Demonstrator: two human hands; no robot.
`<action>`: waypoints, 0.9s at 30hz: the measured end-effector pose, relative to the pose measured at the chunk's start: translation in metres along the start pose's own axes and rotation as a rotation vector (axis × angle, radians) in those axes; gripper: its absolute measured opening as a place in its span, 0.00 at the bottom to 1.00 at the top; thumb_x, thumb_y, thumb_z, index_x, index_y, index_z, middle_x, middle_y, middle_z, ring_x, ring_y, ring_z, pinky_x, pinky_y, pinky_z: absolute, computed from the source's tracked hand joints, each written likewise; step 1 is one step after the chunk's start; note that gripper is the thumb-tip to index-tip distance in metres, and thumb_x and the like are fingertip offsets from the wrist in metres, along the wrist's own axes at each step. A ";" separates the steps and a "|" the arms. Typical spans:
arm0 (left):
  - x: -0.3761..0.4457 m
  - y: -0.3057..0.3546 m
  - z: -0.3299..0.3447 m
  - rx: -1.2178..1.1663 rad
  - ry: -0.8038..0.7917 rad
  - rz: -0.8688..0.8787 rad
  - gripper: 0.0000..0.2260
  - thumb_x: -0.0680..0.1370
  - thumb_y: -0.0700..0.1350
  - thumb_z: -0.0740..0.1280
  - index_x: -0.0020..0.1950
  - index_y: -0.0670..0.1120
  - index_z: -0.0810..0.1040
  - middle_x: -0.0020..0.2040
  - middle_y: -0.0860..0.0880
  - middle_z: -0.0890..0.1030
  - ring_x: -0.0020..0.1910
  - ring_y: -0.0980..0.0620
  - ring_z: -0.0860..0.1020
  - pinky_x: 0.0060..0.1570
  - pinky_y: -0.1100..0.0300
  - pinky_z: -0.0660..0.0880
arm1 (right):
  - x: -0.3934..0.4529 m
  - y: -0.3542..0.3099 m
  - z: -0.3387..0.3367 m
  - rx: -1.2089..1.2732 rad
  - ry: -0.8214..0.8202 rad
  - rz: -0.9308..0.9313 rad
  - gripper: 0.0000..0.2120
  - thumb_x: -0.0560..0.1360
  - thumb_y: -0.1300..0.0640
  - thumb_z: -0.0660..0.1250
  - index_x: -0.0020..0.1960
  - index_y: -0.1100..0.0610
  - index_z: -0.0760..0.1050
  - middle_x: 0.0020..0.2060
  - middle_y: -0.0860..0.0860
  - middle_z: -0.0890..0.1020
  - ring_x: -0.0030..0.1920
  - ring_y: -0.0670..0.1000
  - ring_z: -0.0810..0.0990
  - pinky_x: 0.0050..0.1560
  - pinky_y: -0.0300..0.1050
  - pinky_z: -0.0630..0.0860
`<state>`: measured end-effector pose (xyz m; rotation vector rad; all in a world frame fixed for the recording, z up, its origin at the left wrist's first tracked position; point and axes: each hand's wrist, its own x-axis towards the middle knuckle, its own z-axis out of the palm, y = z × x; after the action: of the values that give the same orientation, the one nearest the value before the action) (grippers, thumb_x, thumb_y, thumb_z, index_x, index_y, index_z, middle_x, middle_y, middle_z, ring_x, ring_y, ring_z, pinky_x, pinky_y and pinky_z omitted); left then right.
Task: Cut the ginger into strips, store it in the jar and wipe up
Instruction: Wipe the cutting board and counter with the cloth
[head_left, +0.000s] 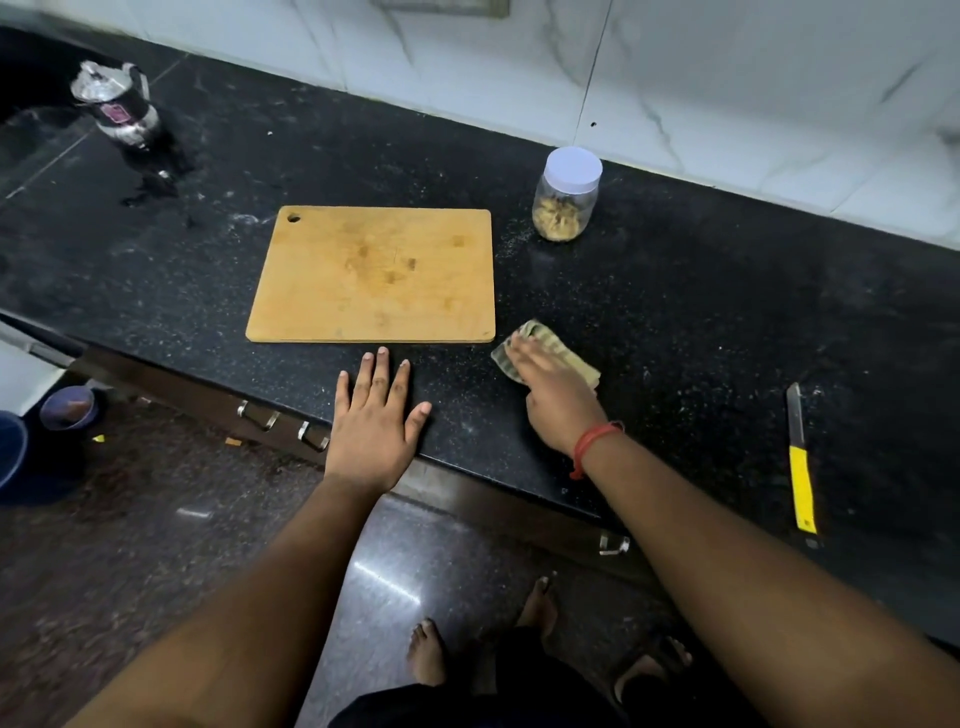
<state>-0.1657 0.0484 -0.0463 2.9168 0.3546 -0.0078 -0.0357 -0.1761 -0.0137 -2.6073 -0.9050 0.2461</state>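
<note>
Black stone counter (675, 291) under everything, speckled with pale crumbs, hence the wiping now in hand. Wooden cutting board (371, 275) up and left of the wiping hand, bare, its near right corner just beside the cloth; probably left flat and central because the cutting looks finished and only the stone around it needs cleaning. Left hand (375, 415) well left of the cloth, released and flat, fingers spread and straight on the counter near its front edge, just short of the board; likely a brace for the body during the reach, not a hold on anything. Right hand (550, 379) palm down on the cloth (540, 353), fingers extended and pressing rather than clenched, so that the rag drags across the stone; slightly blurred, so exact finger lie hard to tell. Steel jug (117, 106) far off to the upper left, out of the work. Jar (565, 195) beyond the cloth and slightly right, upright, white lid on, ginger strips (557, 221) visible through the clear wall at the bottom: storing seemingly done, jar parked clear of the wipe. Knife (800, 462) well right of the wiping hand, yellow handle toward the counter edge, laid aside beyond the hand's sweep.
</note>
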 end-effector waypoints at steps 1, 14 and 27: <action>-0.001 0.000 0.000 -0.004 -0.002 0.003 0.36 0.82 0.66 0.35 0.83 0.47 0.55 0.83 0.42 0.51 0.82 0.45 0.47 0.79 0.41 0.46 | -0.007 -0.009 0.002 0.002 -0.001 -0.014 0.31 0.78 0.70 0.55 0.80 0.57 0.59 0.79 0.52 0.59 0.79 0.50 0.55 0.79 0.41 0.47; -0.014 0.001 -0.009 -0.099 0.033 -0.018 0.36 0.81 0.65 0.37 0.83 0.46 0.55 0.83 0.43 0.51 0.82 0.45 0.46 0.79 0.41 0.43 | -0.107 -0.090 0.021 0.400 -0.170 -0.178 0.28 0.73 0.75 0.57 0.67 0.57 0.78 0.69 0.50 0.76 0.71 0.47 0.70 0.75 0.38 0.60; -0.010 0.086 -0.001 -0.036 -0.039 0.350 0.35 0.82 0.65 0.35 0.83 0.47 0.53 0.83 0.44 0.48 0.82 0.46 0.44 0.79 0.42 0.44 | -0.150 0.093 -0.048 -0.012 0.217 0.365 0.31 0.72 0.77 0.58 0.73 0.61 0.71 0.72 0.56 0.72 0.74 0.54 0.67 0.76 0.42 0.55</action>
<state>-0.1553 -0.0361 -0.0279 2.8959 -0.1625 -0.0054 -0.0867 -0.3510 0.0000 -2.7286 -0.3566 0.0483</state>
